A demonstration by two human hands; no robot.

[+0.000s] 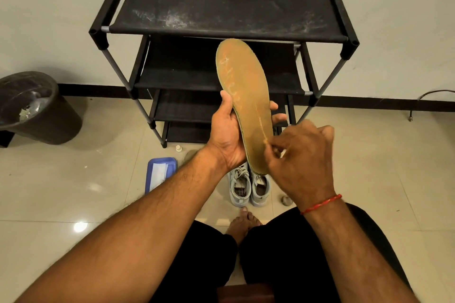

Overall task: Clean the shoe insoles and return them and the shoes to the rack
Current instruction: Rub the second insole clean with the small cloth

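Note:
A tan insole [245, 86] is held up in front of the black shoe rack [221, 7], toe end pointing up, with a faint whitish scrawl along it. My left hand [227, 133] grips its lower half from the left, fingertips showing on the far side. My right hand [304, 152] is at the heel end, fingers pinched together against the insole's surface; whether something small is in the pinch is unclear. A pair of light blue sneakers [248, 186] stands on the floor below, openings up.
A blue tray [160, 172] with a white cloth lies left of the sneakers, a small white bottle [178, 148] behind it. A dark bin [37, 108] stands at the left wall. A small grey lump [286, 200] sits right of the shoes. My bare foot [242, 224] is below them.

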